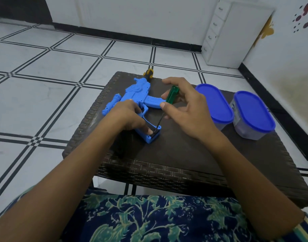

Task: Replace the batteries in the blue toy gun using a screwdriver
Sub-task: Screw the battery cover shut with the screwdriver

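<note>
Toy gun, screwdriver, blue-lidded tubs just beside

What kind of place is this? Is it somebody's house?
Probably a room in a home: a tiled floor, a white drawer unit by the wall, and a small woven table with two blue-lidded plastic tubs.

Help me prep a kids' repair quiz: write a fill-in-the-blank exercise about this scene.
1. The right hand grips a screwdriver with a ____ handle.
2. The left hand holds the ____ toy gun by its grip.
3. On the table stand ____ containers with blue lids.
Missing words: green; blue; two.
</note>
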The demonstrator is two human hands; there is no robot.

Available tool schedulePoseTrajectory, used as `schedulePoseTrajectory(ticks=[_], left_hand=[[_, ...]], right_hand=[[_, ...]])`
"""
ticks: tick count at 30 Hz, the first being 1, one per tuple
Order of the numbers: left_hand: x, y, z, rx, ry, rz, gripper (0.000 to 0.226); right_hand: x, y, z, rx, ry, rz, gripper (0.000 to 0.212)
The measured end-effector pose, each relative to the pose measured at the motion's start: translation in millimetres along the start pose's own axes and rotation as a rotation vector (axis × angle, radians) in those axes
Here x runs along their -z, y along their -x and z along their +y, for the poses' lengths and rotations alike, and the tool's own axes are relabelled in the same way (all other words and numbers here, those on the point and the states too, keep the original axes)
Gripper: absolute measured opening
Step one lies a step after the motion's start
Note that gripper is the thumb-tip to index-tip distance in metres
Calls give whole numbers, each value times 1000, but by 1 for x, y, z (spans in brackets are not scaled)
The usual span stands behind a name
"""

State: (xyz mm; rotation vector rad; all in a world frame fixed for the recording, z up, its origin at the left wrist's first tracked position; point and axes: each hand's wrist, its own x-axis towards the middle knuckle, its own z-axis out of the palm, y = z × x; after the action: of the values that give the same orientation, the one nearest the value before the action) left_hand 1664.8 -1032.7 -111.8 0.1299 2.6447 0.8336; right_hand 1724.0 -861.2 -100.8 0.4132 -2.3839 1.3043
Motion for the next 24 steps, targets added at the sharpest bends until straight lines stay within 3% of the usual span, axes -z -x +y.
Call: schedulePoseTrajectory(ticks=[13,19,24], left_hand=[[-1,-7,-4,-3,12,6,88],[-2,-8,-6,-9,11,20,90],[-2,-8,-6,-5,9,8,90]], right_hand=[[5,-2,-1,52,77,76,43],[5,-2,2,48,78,17,48],[8,-3,-1,40,77,78,35]])
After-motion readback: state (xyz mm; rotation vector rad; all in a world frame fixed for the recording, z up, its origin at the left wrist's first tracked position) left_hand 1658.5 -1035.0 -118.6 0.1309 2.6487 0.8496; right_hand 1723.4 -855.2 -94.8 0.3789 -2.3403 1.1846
